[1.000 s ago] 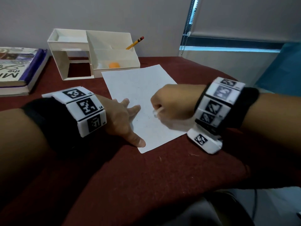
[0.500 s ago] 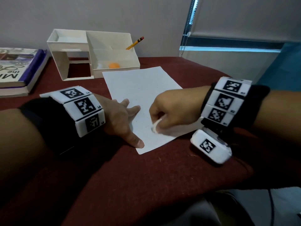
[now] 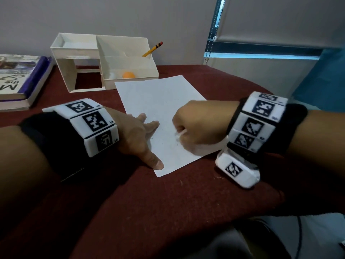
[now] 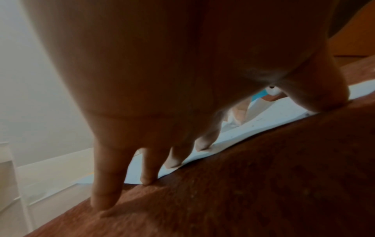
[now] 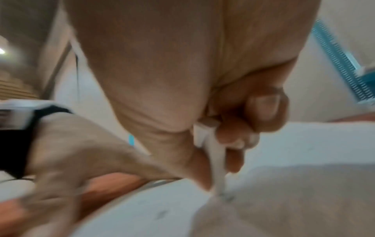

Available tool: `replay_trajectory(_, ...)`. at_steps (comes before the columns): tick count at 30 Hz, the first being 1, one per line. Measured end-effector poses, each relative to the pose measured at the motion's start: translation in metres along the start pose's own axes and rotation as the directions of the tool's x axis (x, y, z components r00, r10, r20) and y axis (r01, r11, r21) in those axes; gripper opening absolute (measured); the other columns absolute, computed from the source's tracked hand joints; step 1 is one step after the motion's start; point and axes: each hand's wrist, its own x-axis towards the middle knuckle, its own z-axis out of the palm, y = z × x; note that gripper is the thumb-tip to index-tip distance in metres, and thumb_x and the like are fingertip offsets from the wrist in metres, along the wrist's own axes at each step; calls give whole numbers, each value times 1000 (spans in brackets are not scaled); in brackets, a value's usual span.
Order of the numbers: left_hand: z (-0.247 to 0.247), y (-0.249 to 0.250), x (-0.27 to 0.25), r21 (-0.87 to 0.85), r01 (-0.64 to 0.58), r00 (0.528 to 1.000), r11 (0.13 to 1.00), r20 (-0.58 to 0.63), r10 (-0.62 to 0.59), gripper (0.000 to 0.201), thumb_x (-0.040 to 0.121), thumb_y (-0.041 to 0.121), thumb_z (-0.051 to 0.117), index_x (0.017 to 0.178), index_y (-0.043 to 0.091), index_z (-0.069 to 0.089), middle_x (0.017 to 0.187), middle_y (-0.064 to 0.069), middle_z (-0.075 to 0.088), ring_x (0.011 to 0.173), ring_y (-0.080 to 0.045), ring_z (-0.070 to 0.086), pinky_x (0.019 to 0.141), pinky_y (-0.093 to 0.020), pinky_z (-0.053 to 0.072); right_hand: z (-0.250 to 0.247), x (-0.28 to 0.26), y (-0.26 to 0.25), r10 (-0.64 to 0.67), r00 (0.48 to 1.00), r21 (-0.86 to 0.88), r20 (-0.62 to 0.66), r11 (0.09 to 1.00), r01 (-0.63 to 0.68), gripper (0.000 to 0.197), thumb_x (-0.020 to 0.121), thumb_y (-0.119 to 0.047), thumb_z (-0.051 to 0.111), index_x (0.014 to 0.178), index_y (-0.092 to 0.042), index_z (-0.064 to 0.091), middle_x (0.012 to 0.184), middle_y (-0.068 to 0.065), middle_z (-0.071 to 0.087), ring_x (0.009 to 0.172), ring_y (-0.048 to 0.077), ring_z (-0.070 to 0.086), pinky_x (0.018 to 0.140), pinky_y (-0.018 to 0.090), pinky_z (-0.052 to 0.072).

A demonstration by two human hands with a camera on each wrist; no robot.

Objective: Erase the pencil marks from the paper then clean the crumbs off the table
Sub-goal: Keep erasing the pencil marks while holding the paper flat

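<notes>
A white sheet of paper (image 3: 160,101) lies on the dark red table (image 3: 168,202), with faint pencil specks and crumbs near its middle. My left hand (image 3: 141,135) lies spread flat on the sheet's left edge, thumb at the near corner, fingertips (image 4: 202,144) pressing the paper (image 4: 263,118) down. My right hand (image 3: 197,128) is curled round a white eraser (image 3: 180,132), whose tip touches the sheet. In the blurred right wrist view the eraser (image 5: 217,160) runs down between thumb and fingers onto the paper (image 5: 304,144).
A white desk organizer (image 3: 104,60) stands at the back, holding a yellow pencil (image 3: 152,49) and an orange ball (image 3: 128,74). Books (image 3: 16,81) are stacked at the far left. The table's edge curves round on the right and near side.
My right hand slid the eraser toward me on the sheet and then back up, in a rubbing stroke. The left hand stayed pressed on the paper.
</notes>
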Motion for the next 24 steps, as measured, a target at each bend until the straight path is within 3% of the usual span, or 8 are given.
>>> replay_trajectory(3, 0, -1, 1, 3, -11, 1000, 1000, 7, 11, 140, 37, 97, 47, 149, 44, -19, 161, 3, -21, 151, -28, -4, 119, -57, 8, -3, -11, -21, -178, 977, 154, 121, 975, 158, 20, 90, -43, 65, 94, -23, 71, 83, -9, 68, 77, 6, 62, 70, 27, 52)
replay_trajectory(8, 0, 1, -1, 10, -10, 1000, 1000, -7, 10, 139, 35, 96, 42, 149, 45, -19, 162, 3, -20, 151, -28, -3, 119, -58, 9, -9, 18, 2, 43, 999, 103, 7, 994, -44, 22, 92, -40, 63, 89, -20, 72, 89, -4, 72, 81, 14, 66, 66, 27, 54)
replay_trajectory(11, -1, 1, -3, -13, -39, 999, 999, -3, 39, 138, 33, 96, 43, 149, 49, -16, 162, -1, -20, 150, -31, -4, 118, -59, 9, -2, 17, -15, -84, 996, 84, -22, 993, 86, 25, 95, -39, 60, 96, -17, 72, 90, -3, 70, 82, 15, 64, 63, 20, 46)
replay_trajectory(13, -1, 1, -4, -18, -42, 999, 999, 5, 42, 138, 33, 97, 45, 149, 50, -13, 162, -2, -20, 150, -32, -5, 118, -59, 9, -3, 10, -20, -145, 989, 144, 42, 980, 138, 23, 93, -41, 63, 95, -20, 72, 86, -5, 69, 79, 12, 63, 67, 25, 48)
replay_trajectory(16, -2, 3, -7, -1, -7, 1000, 1000, -5, 7, 130, 53, 91, 55, 152, 42, -14, 162, 1, -17, 151, -29, 2, 119, -56, 10, -5, 12, 11, 28, 999, 123, 30, 992, -31, 22, 90, -40, 64, 85, -20, 71, 83, -5, 71, 76, 13, 64, 68, 29, 55)
replay_trajectory(19, -12, 8, -12, 8, -10, 999, 1000, -38, 11, 119, 59, 84, 64, 154, 35, 12, 164, -2, 11, 146, -28, 24, 116, -53, 24, -5, 8, 39, 135, 990, 133, -25, 982, -131, 25, 89, -44, 65, 82, -21, 69, 81, -9, 70, 80, 14, 66, 72, 33, 57)
replay_trajectory(21, -18, 16, -13, 32, -10, 994, 999, -111, 13, 117, 56, 89, 60, 152, 36, 19, 162, -1, 18, 145, -27, 26, 116, -53, 24, -6, -1, 34, 84, 996, 188, 19, 978, -86, 24, 88, -47, 68, 85, -23, 70, 80, -10, 68, 78, 10, 64, 67, 28, 52)
replay_trajectory(24, -16, 34, -10, 56, -80, 988, 995, -127, 87, 113, 62, 88, 55, 153, 43, 7, 165, -3, 8, 150, -25, 14, 115, -50, 18, -4, -16, 12, -75, 993, 239, 88, 970, 52, 21, 87, -45, 70, 93, -26, 72, 83, -9, 69, 78, 5, 63, 69, 25, 50)
